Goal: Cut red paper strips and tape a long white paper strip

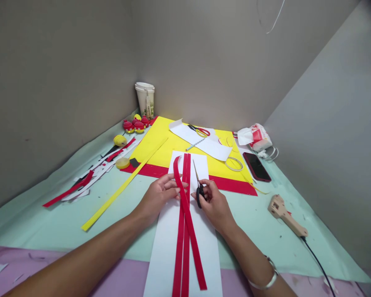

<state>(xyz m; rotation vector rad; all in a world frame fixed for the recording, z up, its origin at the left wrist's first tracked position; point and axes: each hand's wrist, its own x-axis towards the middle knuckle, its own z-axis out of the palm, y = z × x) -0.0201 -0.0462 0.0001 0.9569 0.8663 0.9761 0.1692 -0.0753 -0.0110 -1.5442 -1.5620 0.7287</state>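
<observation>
In the centre of the frame, the left hand (160, 194) has its fingers closed narrowly on a loose red strip (194, 237), which curls over at its upper end and slants down to the lower centre, crossing above two straight red strips (179, 247) that lie side by side on a long white sheet (208, 251). Just right of it, the right hand (215, 204) has its fingers curled about the handles of black-handled scissors (200, 194), the blades pointing toward the top of the frame; a silver bracelet (268, 276) circles that forearm at lower right. A long yellow strip (123, 186) slants across the left of centre, its upper part over a yellow sheet (154, 150) with a red border (231, 186) along its near edge. On the yellow sheet lie a curled piece of white paper (185, 134), red-and-yellow-handled scissors (204, 132) and a tape ring (234, 164). Red, black and white scraps (80, 185) are heaped at left, below a paper cup (145, 101) and small red ornaments (136, 126). At right are a phone (257, 166), a tissue packet (260, 138) and a beige glue gun (287, 216), all on the pale green table (250, 231).
</observation>
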